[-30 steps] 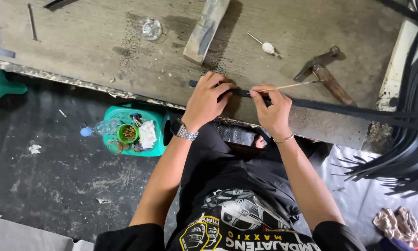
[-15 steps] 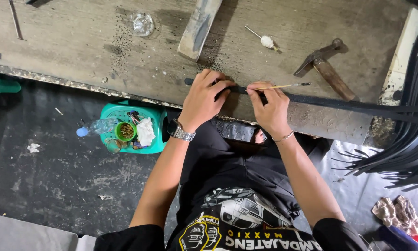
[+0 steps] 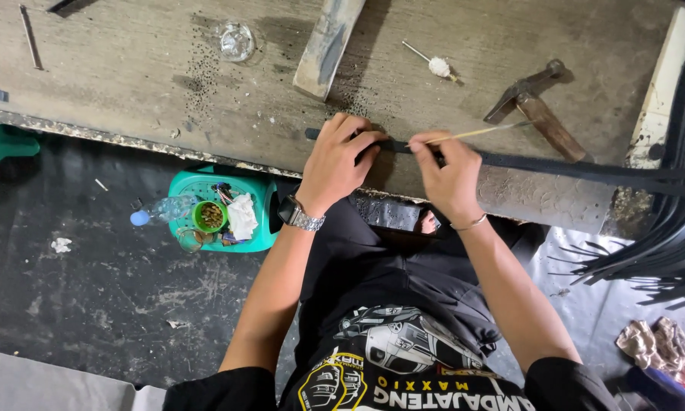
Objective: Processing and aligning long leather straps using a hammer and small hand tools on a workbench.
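A long black strap [image 3: 571, 165] lies across the front of a worn workbench [image 3: 144, 84]. My left hand [image 3: 335, 164], with a metal watch on its wrist, presses flat on the strap's left end. My right hand [image 3: 449, 175] pinches a thin pale stick [image 3: 479, 133] whose lower end touches the strap just right of the left hand. The stick points up and to the right.
On the bench lie a hammer [image 3: 536, 106], a wooden block [image 3: 327, 46], a small glass dish [image 3: 236, 39], a swab stick [image 3: 434, 65] and a metal rod [image 3: 30, 36]. Several black straps [image 3: 677, 228] hang at the right. A teal stool [image 3: 240, 209] with clutter stands on the floor.
The view has shifted slightly. Both hands stay on the strap near the bench's front edge, in much the same pose.
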